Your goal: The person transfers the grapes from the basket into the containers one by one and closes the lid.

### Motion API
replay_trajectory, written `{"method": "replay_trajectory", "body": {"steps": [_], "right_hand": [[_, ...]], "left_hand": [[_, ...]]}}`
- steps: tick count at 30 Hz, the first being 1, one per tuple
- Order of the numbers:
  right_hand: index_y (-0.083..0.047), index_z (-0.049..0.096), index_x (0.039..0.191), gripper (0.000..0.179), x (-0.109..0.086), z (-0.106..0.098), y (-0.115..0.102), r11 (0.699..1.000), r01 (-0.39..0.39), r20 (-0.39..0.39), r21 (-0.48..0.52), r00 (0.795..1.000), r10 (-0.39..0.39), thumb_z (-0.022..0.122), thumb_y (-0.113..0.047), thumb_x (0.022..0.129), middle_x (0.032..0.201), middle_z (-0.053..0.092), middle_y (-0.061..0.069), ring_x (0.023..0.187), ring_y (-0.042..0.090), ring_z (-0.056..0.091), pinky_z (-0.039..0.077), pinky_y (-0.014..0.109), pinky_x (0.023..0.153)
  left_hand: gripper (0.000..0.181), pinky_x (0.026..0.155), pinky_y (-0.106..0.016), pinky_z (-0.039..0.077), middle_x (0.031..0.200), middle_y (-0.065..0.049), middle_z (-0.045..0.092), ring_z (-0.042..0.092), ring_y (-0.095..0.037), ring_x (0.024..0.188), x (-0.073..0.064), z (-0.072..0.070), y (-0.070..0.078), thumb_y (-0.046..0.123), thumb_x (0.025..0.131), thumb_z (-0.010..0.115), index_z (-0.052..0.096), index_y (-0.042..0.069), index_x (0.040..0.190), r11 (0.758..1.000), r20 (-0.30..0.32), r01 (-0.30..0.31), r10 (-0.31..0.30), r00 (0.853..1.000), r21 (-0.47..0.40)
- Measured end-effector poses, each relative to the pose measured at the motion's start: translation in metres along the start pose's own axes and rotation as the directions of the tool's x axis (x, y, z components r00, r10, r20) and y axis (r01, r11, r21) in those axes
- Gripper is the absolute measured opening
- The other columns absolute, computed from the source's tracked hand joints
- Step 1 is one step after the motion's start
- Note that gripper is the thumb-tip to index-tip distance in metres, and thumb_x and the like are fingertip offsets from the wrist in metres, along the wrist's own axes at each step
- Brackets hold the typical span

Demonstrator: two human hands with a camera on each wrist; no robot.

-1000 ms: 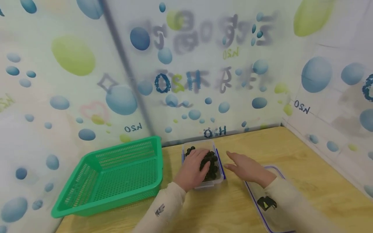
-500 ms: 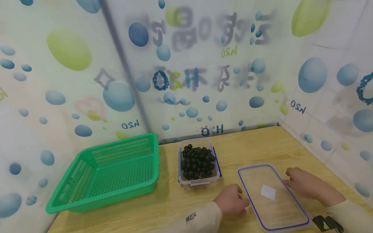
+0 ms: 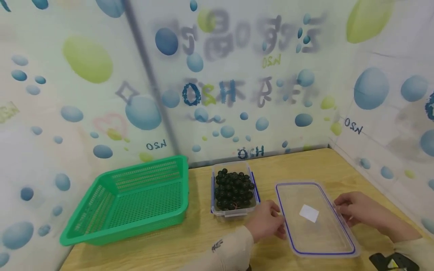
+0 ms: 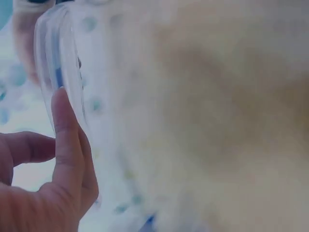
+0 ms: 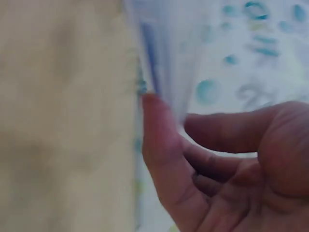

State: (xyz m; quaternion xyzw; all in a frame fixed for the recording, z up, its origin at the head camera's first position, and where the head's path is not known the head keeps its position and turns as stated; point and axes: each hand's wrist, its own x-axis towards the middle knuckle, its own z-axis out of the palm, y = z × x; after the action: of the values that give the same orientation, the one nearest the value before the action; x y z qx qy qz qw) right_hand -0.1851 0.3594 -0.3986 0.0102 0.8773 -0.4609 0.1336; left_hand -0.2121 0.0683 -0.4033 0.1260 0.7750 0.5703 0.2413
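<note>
A clear plastic lid [image 3: 318,235] with a blue seal and a white square label [image 3: 309,213] is held between the two hands in the head view. My left hand [image 3: 266,221] pinches its left edge between thumb and fingers. On the opposite edge, the right hand [image 3: 364,211] has the same kind of pinch. Both wrist views show the lid's rim [image 4: 60,72] at the fingertips, blurred in the right one. Left of the lid stands a clear plastic container [image 3: 235,213], full of dark grapes [image 3: 234,189], close to the left hand.
A green perforated basket [image 3: 135,230] stands at the left of the wooden table [image 3: 298,165]. Behind the table hangs a white sheet [image 3: 217,128] with blue and green dots, and another stretch of it bounds the right side.
The left hand has left the grapes, and both hands have moved right to the lid. Each now pinches an edge, and since half a second ago the lid has shifted slightly away from me.
</note>
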Motion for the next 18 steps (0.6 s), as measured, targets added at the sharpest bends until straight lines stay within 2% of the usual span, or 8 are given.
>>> {"method": "replay_trajectory", "body": {"steps": [2,5,7,10,12,15,18], "right_hand": [[0.022,0.051,0.116,0.031,0.004,-0.003,-0.022,0.998,0.058,-0.013,0.031,0.998,-0.057,0.049,-0.003,0.099,0.090,0.062,0.009,0.078,0.024,0.061,0.057,0.038,0.065],[0.021,0.050,0.121,0.034,0.019,0.003,-0.060,0.986,0.154,-0.037,0.068,0.988,-0.152,0.049,-0.006,0.101,0.094,0.064,0.012,0.081,0.024,0.062,0.057,0.037,0.068],[0.020,0.050,0.122,0.035,0.036,0.015,-0.085,0.976,0.195,-0.054,0.097,0.980,-0.190,0.052,-0.009,0.102,0.094,0.065,0.013,0.082,0.024,0.063,0.057,0.037,0.070],[0.017,0.054,0.121,0.035,0.069,0.037,-0.114,0.964,0.216,-0.041,0.152,0.976,-0.212,0.054,-0.011,0.101,0.094,0.065,0.014,0.081,0.023,0.063,0.057,0.036,0.072],[0.017,0.056,0.119,0.033,0.091,0.051,-0.126,0.962,0.209,-0.018,0.178,0.978,-0.209,0.055,-0.011,0.101,0.092,0.066,0.014,0.080,0.022,0.065,0.058,0.036,0.072],[0.015,0.060,0.116,0.030,0.117,0.070,-0.134,0.964,0.180,0.009,0.196,0.983,-0.185,0.056,-0.009,0.100,0.088,0.067,0.013,0.076,0.021,0.066,0.058,0.034,0.072],[0.015,0.062,0.115,0.028,0.131,0.082,-0.137,0.965,0.163,0.023,0.204,0.985,-0.171,0.056,-0.008,0.099,0.087,0.068,0.013,0.074,0.020,0.066,0.058,0.033,0.070]], "left_hand": [[0.019,0.058,-0.039,0.058,0.078,-0.011,0.062,0.067,-0.024,0.062,-0.005,-0.021,0.010,-0.003,0.094,0.058,0.058,-0.002,0.113,0.997,-0.012,-0.057,0.056,0.998,-0.054],[0.021,0.061,-0.039,0.058,0.082,-0.012,0.064,0.067,-0.023,0.065,-0.008,-0.060,0.022,0.000,0.095,0.059,0.061,-0.004,0.116,0.991,-0.060,-0.122,0.119,0.991,-0.050],[0.019,0.061,-0.038,0.058,0.082,-0.012,0.065,0.068,-0.022,0.065,-0.008,-0.089,0.027,0.002,0.095,0.059,0.063,-0.004,0.112,0.991,-0.119,-0.130,0.126,0.985,-0.021],[0.016,0.061,-0.037,0.058,0.080,-0.014,0.067,0.067,-0.022,0.063,-0.007,-0.131,0.028,0.003,0.094,0.059,0.064,-0.007,0.105,0.993,-0.211,-0.110,0.114,0.971,0.032],[0.016,0.061,-0.036,0.058,0.079,-0.014,0.068,0.066,-0.022,0.064,-0.007,-0.154,0.025,0.004,0.094,0.058,0.065,-0.007,0.103,0.995,-0.260,-0.070,0.086,0.962,0.072],[0.017,0.063,-0.036,0.058,0.079,-0.014,0.068,0.067,-0.022,0.066,-0.004,-0.177,0.017,0.004,0.095,0.057,0.067,-0.008,0.101,0.993,-0.286,-0.017,0.050,0.957,0.115],[0.018,0.063,-0.037,0.058,0.078,-0.013,0.069,0.067,-0.023,0.067,-0.001,-0.192,0.007,0.005,0.097,0.057,0.070,-0.007,0.099,0.991,-0.284,0.024,0.015,0.959,0.134]]}}
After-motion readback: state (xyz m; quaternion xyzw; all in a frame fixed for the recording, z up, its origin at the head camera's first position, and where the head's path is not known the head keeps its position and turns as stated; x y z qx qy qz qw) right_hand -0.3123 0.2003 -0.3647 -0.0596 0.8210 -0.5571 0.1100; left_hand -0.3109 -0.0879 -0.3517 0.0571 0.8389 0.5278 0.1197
